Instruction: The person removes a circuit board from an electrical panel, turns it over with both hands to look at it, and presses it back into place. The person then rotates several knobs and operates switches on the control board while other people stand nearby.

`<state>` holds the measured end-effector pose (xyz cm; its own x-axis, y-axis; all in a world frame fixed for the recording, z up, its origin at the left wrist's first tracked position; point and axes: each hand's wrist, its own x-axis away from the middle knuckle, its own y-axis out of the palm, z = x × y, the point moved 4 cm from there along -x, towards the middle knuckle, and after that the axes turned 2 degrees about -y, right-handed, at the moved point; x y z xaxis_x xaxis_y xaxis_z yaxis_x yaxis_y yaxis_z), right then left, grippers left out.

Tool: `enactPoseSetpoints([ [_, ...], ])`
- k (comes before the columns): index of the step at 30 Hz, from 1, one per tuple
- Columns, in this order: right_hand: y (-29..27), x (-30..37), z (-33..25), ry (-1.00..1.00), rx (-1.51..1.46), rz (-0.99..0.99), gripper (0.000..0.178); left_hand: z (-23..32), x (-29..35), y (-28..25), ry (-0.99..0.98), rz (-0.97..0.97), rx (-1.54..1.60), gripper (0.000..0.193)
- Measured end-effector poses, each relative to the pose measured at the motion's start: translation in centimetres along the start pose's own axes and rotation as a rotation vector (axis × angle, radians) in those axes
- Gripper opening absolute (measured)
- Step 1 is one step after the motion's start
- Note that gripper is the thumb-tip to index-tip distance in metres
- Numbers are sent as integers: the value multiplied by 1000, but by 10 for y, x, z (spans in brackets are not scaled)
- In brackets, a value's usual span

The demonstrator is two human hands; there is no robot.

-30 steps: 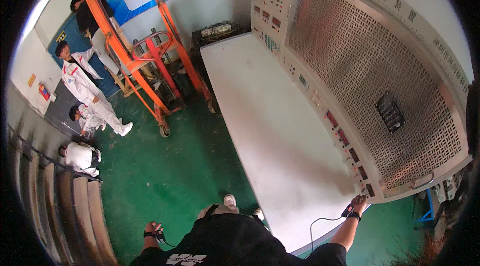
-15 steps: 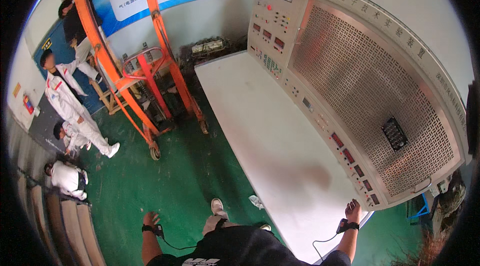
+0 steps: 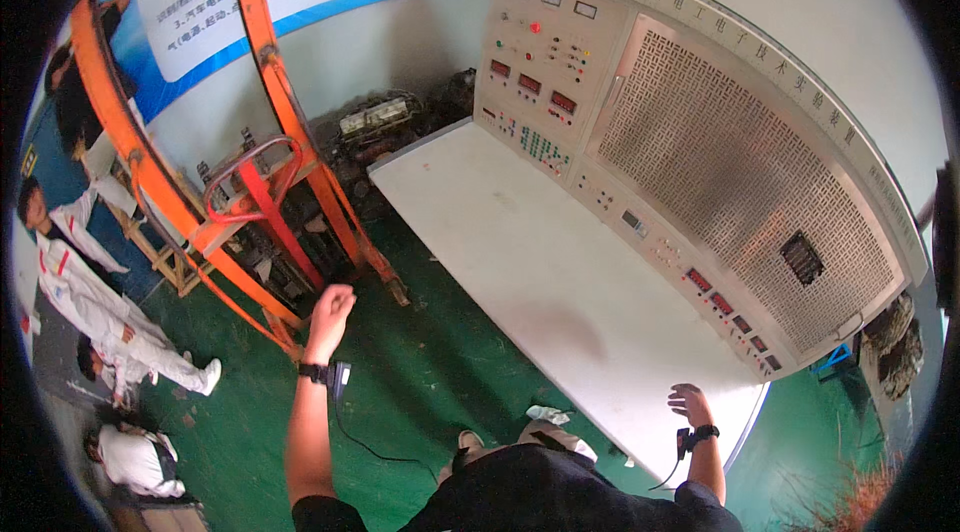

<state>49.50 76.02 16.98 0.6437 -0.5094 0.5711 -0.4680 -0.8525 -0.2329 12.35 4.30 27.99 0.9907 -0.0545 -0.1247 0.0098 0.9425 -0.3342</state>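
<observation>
My left hand (image 3: 331, 319) is raised over the green floor, in front of the orange-framed lifter (image 3: 268, 92). Its fingers are curled in, and no object shows in them. Above the near right end of the white tabletop (image 3: 500, 222), my right hand (image 3: 688, 406) has its fingers apart and holds nothing; whether it touches the surface I cannot tell. Each wrist wears a black band with a small box and a cable. A grey electrical test bench panel (image 3: 530, 62) rises along the table's far side, with meters, buttons and a perforated metal board (image 3: 740, 142).
Several people in white (image 3: 100, 302) are at the left, and one in black is partly hidden by the lifter. An engine-like metal part (image 3: 375, 117) sits by the wall. A crumpled white scrap (image 3: 548, 415) lies near my feet. Dry brush (image 3: 865, 492) shows at lower right.
My left hand has risen forward toward the lifter. My right hand has moved left from the table's edge. The view has turned, and my feet are nearer the table.
</observation>
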Motion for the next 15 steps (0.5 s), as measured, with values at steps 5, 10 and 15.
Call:
enactPoseSetpoints([
  [5,63,-2,-28,-16,2,-10,24,108,-119,27,171,-174,57,18],
  [10,130,-49,-65,-121,51,-57,18,175,-229,68,257,-335,17,15],
  [15,192,-115,-114,-214,-37,1,15,219,-320,136,342,-366,-193,32],
])
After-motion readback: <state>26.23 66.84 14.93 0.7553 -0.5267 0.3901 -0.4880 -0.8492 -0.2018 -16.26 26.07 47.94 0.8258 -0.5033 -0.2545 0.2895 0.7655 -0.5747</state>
